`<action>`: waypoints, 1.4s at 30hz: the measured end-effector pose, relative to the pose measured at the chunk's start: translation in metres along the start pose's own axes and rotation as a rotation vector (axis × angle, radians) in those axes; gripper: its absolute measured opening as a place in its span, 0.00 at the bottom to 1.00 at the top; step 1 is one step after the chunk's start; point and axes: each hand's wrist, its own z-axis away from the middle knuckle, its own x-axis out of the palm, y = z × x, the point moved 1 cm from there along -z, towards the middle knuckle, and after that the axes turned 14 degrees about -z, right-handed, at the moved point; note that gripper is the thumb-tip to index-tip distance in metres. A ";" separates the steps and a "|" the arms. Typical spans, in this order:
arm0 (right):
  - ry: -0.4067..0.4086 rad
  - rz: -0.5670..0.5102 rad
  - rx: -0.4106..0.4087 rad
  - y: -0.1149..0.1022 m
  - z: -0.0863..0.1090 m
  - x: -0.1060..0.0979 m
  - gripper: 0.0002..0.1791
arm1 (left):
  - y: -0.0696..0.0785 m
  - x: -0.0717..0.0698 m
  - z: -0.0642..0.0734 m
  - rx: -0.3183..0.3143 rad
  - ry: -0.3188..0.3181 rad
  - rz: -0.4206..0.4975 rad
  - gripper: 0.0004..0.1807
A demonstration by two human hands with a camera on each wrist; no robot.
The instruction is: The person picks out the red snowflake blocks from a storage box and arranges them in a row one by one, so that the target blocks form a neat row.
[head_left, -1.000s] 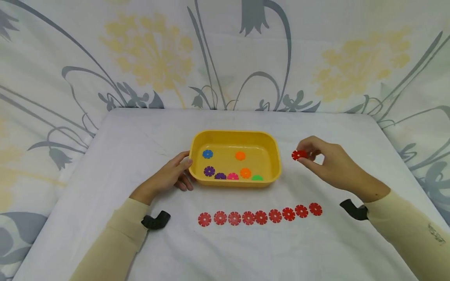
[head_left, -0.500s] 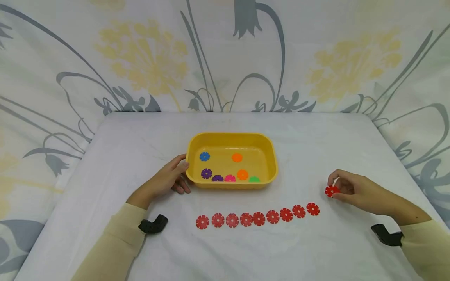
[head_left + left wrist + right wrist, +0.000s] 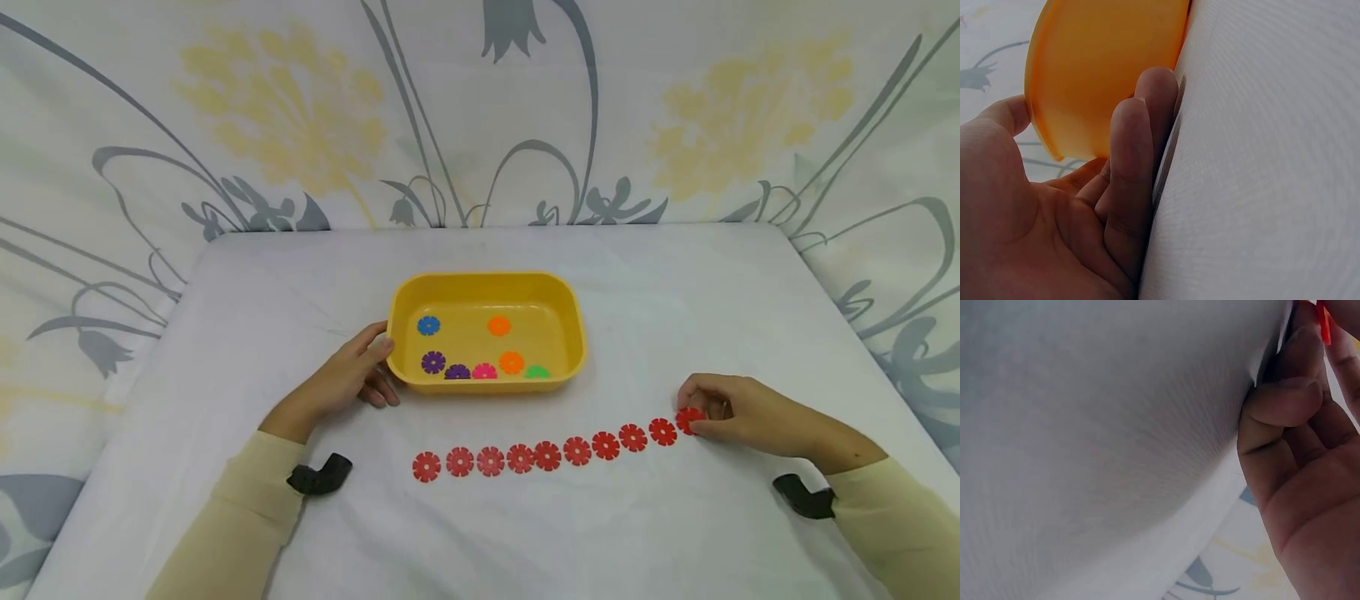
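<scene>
At the right end of a row of red notched discs [image 3: 577, 451], my right hand [image 3: 757, 417] pinches another red notched disc [image 3: 688, 420] between thumb and fingers. It is low, close beside the last disc of the row. Only a red edge of this disc [image 3: 1324, 322] shows in the right wrist view. My left hand [image 3: 347, 377] holds the left end of a yellow tray [image 3: 487, 387], its thumb at the rim. In the left wrist view, the other fingers [image 3: 1130, 140] are bent by the yellow tray's outer wall [image 3: 1097, 75], near the cloth.
Inside the tray lie a blue disc [image 3: 428, 326], two orange discs [image 3: 512, 362], purple discs [image 3: 433, 362], a pink disc [image 3: 484, 371] and a green disc [image 3: 537, 372]. White cloth [image 3: 525, 542] covers the table. A flower-patterned curtain [image 3: 450, 108] hangs behind it.
My right hand has carried the red notched disc from beside the tray rightward and nearer, then slightly left to the row's right end. The left hand has kept its hold on the tray.
</scene>
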 end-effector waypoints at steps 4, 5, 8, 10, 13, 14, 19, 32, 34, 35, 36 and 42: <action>0.010 0.013 0.016 -0.001 -0.001 0.001 0.14 | 0.001 -0.002 0.001 0.013 0.000 -0.003 0.32; 0.011 0.010 0.025 -0.001 -0.001 0.001 0.14 | 0.001 -0.002 0.001 0.016 -0.001 -0.002 0.32; 0.011 -0.003 0.038 -0.001 -0.001 0.002 0.15 | 0.001 -0.002 0.000 0.020 -0.005 0.002 0.33; 0.010 -0.009 0.038 0.000 0.000 0.002 0.15 | 0.000 -0.001 -0.001 0.018 -0.005 0.004 0.33; 0.007 -0.009 0.020 0.002 0.000 0.002 0.15 | -0.001 0.000 -0.002 0.004 -0.002 0.005 0.34; 0.005 -0.011 0.011 0.003 -0.001 0.003 0.15 | -0.001 0.000 -0.002 -0.002 -0.001 0.007 0.34; -0.003 -0.022 -0.001 0.004 -0.001 0.003 0.15 | -0.001 0.001 -0.002 -0.013 -0.002 0.001 0.34; -0.018 -0.019 0.004 0.003 -0.001 0.001 0.15 | -0.001 0.003 0.001 -0.021 0.009 0.004 0.33; -0.018 -0.027 0.007 0.004 -0.001 0.001 0.15 | 0.000 0.002 0.001 -0.019 0.010 -0.001 0.33; -0.018 -0.029 0.007 0.004 -0.001 0.001 0.15 | 0.000 0.002 0.001 -0.019 0.012 0.000 0.33; -0.019 -0.035 0.008 0.004 -0.001 0.002 0.15 | 0.000 0.002 0.001 -0.016 0.013 -0.002 0.33; -0.017 -0.045 -0.018 0.004 0.000 0.005 0.15 | 0.000 0.001 0.003 -0.009 0.009 -0.001 0.35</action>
